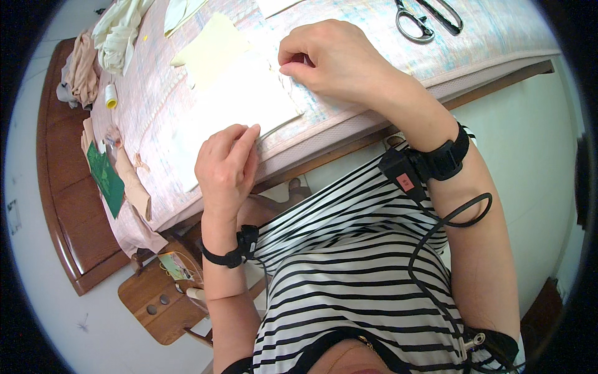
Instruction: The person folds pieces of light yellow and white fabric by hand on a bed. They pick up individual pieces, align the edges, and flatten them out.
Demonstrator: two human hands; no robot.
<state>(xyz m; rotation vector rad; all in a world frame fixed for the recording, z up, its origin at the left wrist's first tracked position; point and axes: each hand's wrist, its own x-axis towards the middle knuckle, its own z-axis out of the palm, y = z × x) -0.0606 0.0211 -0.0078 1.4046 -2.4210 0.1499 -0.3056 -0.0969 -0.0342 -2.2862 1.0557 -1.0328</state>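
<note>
A bright white, overexposed piece of fabric (229, 105) lies flat on the bed in front of me, its dark-lined edge along the near side. My left hand (226, 163) rests at its near edge, fingers close together; whether it grips the fabric is hidden. Over the fabric's right side is my right hand (331, 61), with fingers curled and the thumb near the fingertips. Anything thin between them is too small to tell. Pale yellow fabric (215, 51) lies next to the white piece. Black-handled scissors (416, 25) lie beyond my right hand.
The bed mattress (317, 135) ends in a bent edge before me. At left are a thread spool (110, 97), a green packet (105, 177), beige cloth (133, 182) and bunched cream fabric (119, 35). A wooden chair (159, 294) stands below. A cable (420, 243) hangs from my right wrist strap.
</note>
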